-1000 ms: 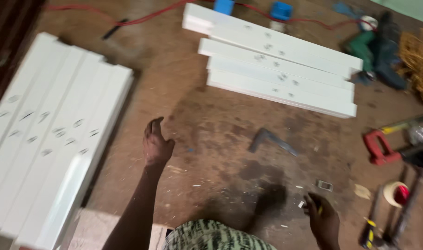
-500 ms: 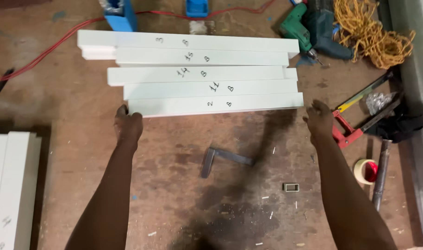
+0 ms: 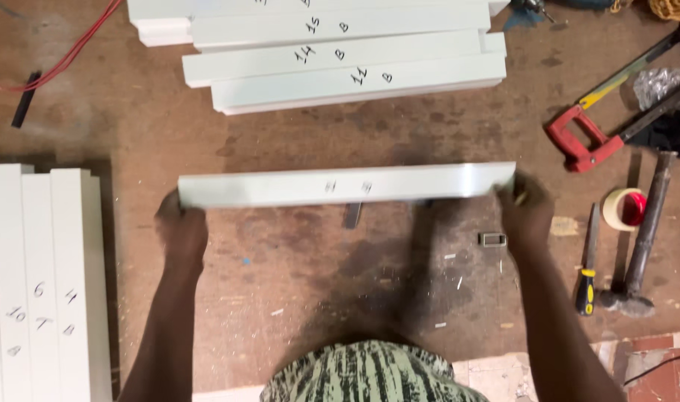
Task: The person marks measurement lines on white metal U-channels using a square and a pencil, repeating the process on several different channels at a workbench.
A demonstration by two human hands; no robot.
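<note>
The brown surface (image 3: 295, 298) carries a stack of white boards (image 3: 340, 52) at its far side. In front of that stack, a single white board (image 3: 340, 186) (slightly blurred) is held crosswise above the surface, the left hand (image 3: 180, 227) gripping one end and the right hand (image 3: 526, 208) the other. A hammer (image 3: 641, 246) and screwdriver (image 3: 587, 268) lie to the right.

Both arms stretched fwd, roughly parallel, forearms bare. Left hand (image 3: 181, 227) back-up, fingers curled round the end of a white board (image 3: 346, 184). Right hand (image 3: 527, 212) likewise, fingers clamped on the opp. end, knuckles toward cam; board spans between both sets of fingertips
</note>
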